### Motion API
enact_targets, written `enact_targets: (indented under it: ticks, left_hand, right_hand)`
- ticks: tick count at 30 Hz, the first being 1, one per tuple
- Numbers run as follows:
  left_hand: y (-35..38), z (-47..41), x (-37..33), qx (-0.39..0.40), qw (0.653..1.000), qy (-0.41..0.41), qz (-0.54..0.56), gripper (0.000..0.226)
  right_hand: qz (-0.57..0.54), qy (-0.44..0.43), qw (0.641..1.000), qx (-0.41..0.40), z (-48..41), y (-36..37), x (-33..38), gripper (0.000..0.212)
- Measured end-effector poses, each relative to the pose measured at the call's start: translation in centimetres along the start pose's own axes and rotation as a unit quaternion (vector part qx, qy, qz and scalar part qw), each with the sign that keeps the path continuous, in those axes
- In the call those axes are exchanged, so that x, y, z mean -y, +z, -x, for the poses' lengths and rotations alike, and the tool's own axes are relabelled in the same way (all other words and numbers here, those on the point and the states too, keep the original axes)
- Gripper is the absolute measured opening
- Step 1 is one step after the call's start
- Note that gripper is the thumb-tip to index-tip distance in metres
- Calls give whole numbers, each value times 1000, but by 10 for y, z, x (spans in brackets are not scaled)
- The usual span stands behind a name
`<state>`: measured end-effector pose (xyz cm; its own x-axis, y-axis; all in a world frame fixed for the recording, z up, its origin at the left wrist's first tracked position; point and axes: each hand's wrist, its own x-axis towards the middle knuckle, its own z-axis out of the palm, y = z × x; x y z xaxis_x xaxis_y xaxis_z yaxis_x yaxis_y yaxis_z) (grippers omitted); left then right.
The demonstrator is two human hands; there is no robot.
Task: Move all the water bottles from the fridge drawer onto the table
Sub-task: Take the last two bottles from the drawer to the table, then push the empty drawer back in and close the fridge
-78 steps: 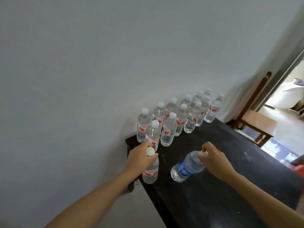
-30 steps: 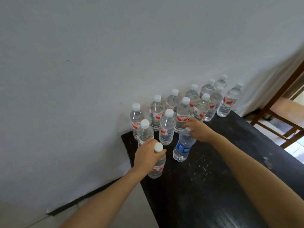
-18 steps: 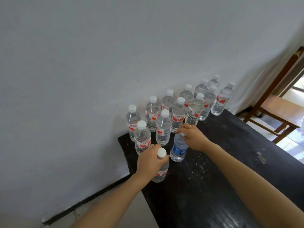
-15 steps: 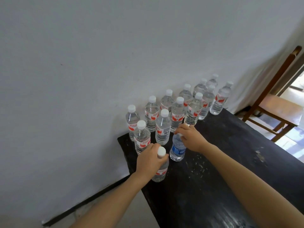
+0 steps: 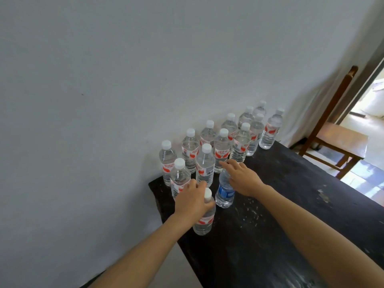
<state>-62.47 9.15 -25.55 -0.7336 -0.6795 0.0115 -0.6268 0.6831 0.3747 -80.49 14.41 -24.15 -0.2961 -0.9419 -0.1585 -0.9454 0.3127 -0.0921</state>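
Several clear water bottles (image 5: 222, 150) with white caps and red labels stand in rows on the black table (image 5: 295, 206) against the wall. At the near end of the rows, my left hand (image 5: 192, 202) grips the neck of a red-label bottle (image 5: 204, 222) standing upright near the table's left edge. Just to its right stands a blue-label bottle (image 5: 224, 192). My right hand (image 5: 243, 177) lies over its top with the fingers stretched out toward the rows; the cap is hidden under the palm.
A plain grey wall runs behind the bottles. A wooden chair (image 5: 340, 140) stands past the table's far right end, beside a bright doorway (image 5: 372, 113). The table's left edge (image 5: 164, 206) drops off right beside my left hand.
The blue-label bottle went from tilted in my right hand to standing upright by the rows. My right fingers have uncurled from its cap. My left hand still grips its bottle.
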Motion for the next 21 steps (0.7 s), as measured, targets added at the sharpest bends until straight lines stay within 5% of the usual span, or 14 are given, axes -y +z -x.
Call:
enact_targets:
  ticks: [7,21]
  left_hand:
    - [-26,-5,-3,-16,996,86,20,54]
    - [-26,-52,-67,-23,976,216,11,58]
  right_hand:
    - [-43,105,990,-79,25,-6,-23,64]
    - [-28,288,953,-88,144,1,-73,60]
